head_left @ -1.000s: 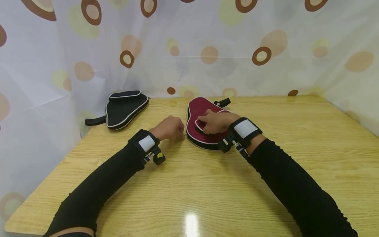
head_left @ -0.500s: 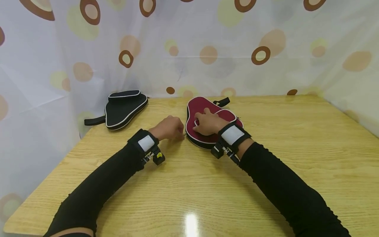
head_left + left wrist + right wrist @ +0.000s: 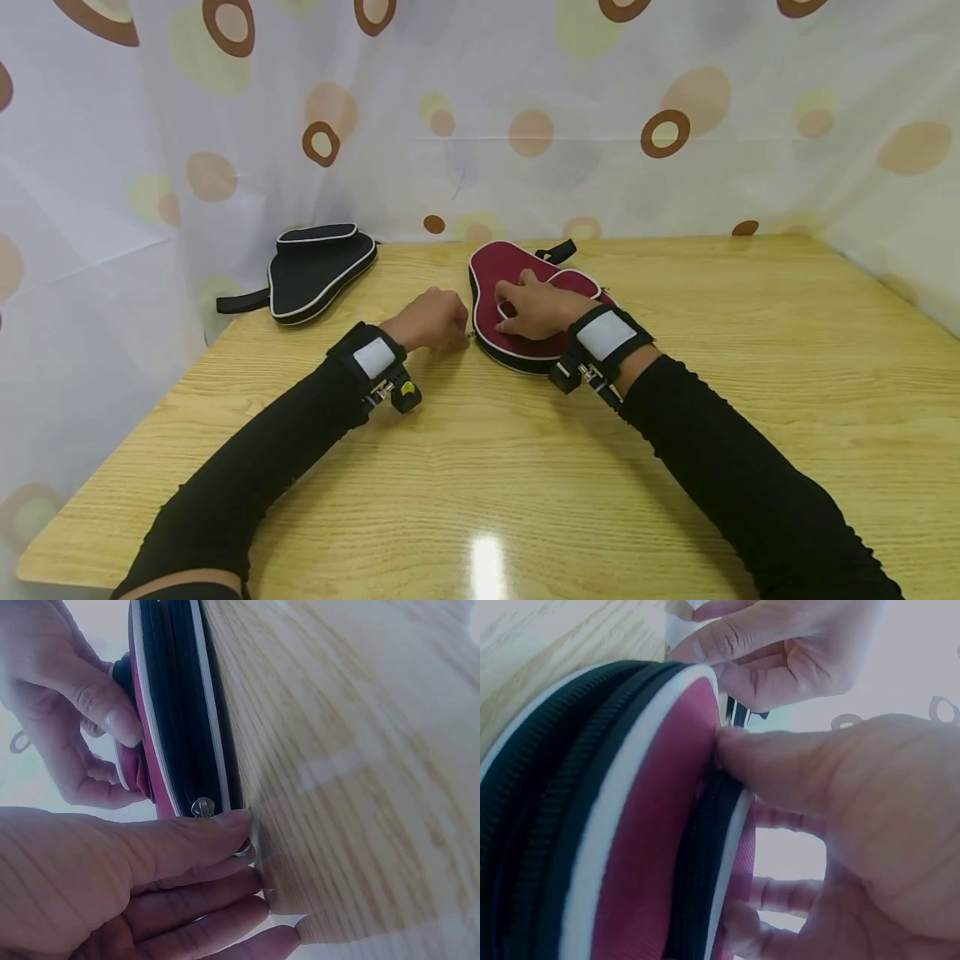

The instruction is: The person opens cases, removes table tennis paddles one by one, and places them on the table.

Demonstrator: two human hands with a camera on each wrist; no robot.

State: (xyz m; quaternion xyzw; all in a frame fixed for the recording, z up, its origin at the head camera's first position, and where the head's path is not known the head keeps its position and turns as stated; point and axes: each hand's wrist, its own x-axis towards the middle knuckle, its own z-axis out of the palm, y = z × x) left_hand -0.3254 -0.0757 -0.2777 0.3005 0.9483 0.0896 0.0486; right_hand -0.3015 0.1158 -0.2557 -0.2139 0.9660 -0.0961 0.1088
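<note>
A dark red table tennis bat case with white piping and black zipped sides lies on the table. At its left edge my left hand pinches the zip pull; in the left wrist view the metal zip slider shows just above the thumb. My right hand holds the raised front pocket, thumb at its seam and fingers bent over its face. Along the near side, two rows of zip teeth stand apart with a dark gap between them. Fingertips of the left hand are partly hidden.
A black bat case with white piping lies at the back left, its strap pointing left. Another strap sticks out behind the red case. Behind the wooden table hangs a patterned curtain.
My right hand has shifted slightly left over the front pocket, its fingers resettling there. The left hand stays at the zip pull, and both cases lie where they were.
</note>
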